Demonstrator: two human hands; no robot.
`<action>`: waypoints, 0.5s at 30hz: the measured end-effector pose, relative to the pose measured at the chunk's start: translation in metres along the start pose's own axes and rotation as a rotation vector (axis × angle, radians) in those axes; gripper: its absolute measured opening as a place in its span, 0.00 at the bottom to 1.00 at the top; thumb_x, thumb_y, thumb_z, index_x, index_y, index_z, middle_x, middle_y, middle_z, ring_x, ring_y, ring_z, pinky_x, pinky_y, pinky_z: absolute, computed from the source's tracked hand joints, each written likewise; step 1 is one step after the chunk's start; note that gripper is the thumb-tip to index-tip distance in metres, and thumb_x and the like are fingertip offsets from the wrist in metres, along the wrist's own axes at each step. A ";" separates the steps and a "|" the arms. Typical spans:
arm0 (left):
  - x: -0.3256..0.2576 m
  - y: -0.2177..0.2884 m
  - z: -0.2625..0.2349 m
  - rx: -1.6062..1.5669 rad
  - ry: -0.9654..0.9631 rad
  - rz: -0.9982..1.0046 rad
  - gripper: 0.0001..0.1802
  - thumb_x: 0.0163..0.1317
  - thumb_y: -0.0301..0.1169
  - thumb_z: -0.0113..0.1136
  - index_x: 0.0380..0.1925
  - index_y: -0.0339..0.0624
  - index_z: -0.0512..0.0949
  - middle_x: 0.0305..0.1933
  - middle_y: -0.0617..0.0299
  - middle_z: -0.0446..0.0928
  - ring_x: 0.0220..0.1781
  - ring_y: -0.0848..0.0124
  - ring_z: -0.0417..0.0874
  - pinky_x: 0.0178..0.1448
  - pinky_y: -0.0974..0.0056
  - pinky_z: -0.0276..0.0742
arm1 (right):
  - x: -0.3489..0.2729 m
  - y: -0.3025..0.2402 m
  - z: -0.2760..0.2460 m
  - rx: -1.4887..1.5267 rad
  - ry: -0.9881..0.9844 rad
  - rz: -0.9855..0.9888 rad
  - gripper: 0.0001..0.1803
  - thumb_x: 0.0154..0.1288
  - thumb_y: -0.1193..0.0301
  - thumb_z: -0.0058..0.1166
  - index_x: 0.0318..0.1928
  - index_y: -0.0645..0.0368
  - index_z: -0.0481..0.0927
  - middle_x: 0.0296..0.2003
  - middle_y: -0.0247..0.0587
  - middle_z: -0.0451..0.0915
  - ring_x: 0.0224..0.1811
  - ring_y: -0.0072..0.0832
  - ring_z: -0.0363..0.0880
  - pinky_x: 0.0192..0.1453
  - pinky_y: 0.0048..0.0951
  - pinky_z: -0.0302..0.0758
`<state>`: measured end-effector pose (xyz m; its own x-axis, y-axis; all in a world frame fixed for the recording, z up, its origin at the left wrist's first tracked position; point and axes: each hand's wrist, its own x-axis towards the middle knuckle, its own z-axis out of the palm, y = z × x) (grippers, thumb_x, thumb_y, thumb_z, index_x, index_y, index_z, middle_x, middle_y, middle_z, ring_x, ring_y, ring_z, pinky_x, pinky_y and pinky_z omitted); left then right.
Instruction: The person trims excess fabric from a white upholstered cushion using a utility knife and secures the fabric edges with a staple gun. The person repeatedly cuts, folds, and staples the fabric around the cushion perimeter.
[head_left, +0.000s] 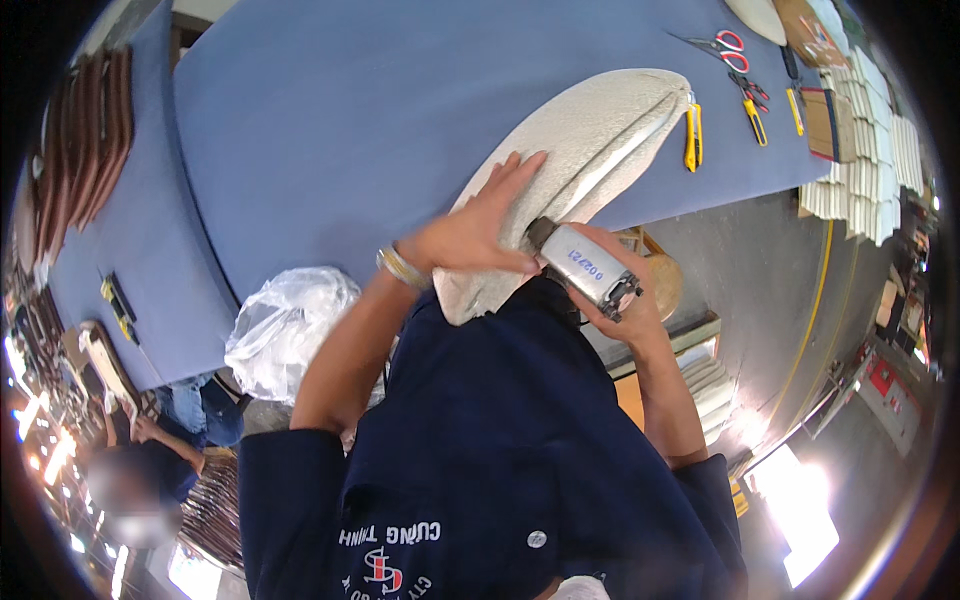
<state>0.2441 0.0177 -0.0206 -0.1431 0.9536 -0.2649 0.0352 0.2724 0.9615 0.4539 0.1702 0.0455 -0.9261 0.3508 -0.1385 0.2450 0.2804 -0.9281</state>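
A light grey fabric-covered cushion panel (545, 140), long and curved, leans over the table's near edge against my body. Along its right side runs a folded edge with a white strip showing. My left hand (480, 225) lies spread on the panel, its fingers stretched over the fabric and the thumb pointing toward the tool. In my right hand (630, 270) is a staple gun (590, 265) with a silver boxy body and black fittings. Its dark front end meets the panel's lower right edge, close to my left thumb. Contact at the tip is hidden.
On the blue table (320, 120), a yellow cutter (694, 135) lies beside the panel. Scissors (725, 48), pliers (745, 85) and more cutters are farther right. A clear plastic bag (290, 325) sits left. Brown frames (85, 150) stand far left; another person (150, 450) works lower left.
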 end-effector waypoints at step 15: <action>-0.043 -0.007 0.053 0.248 0.197 -0.157 0.58 0.65 0.56 0.65 0.84 0.45 0.43 0.87 0.40 0.39 0.88 0.44 0.38 0.84 0.37 0.47 | -0.019 0.002 0.007 -0.006 0.035 -0.002 0.36 0.50 0.76 0.68 0.64 0.61 0.80 0.56 0.51 0.86 0.56 0.38 0.88 0.62 0.32 0.78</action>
<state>0.3022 -0.0183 -0.0196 -0.3527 0.8612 -0.3660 0.2332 0.4597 0.8569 0.4696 0.1577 0.0436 -0.9159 0.3817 -0.1246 0.2454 0.2865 -0.9261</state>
